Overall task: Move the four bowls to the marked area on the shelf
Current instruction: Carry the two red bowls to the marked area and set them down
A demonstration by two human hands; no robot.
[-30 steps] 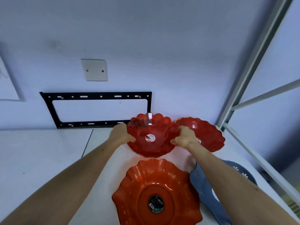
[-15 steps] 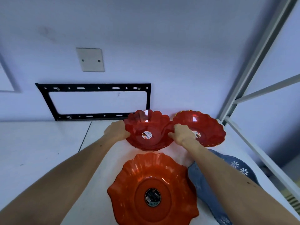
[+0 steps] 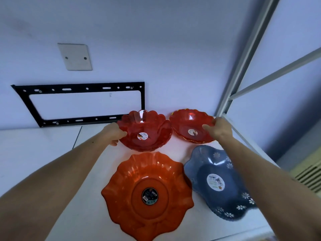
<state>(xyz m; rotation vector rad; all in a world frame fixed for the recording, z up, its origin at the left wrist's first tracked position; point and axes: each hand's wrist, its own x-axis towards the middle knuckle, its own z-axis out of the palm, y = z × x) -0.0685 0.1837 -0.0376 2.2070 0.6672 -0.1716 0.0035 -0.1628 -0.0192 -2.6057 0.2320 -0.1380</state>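
Note:
Four bowls lie on the white shelf top [image 3: 93,171]. A scalloped clear red bowl [image 3: 147,129] sits at the back middle, and my left hand [image 3: 114,133] grips its left rim. Beside it at the back right is a second red bowl [image 3: 189,124] with a gold edge; my right hand [image 3: 219,127] holds its right rim. A large orange wavy bowl [image 3: 147,192] lies at the front. To its right lies a blue flowered bowl [image 3: 217,181], partly hidden by my right forearm.
The wall stands directly behind the bowls, with a black metal bracket [image 3: 81,87] and a grey cover plate [image 3: 74,56] on it. A white shelf post [image 3: 243,58] rises at the back right corner. The shelf's right edge runs close to the blue bowl.
My right hand has left the middle red bowl's right rim and moved right onto the gold-edged red bowl. The left hand stays on the middle bowl, which now rests on the shelf.

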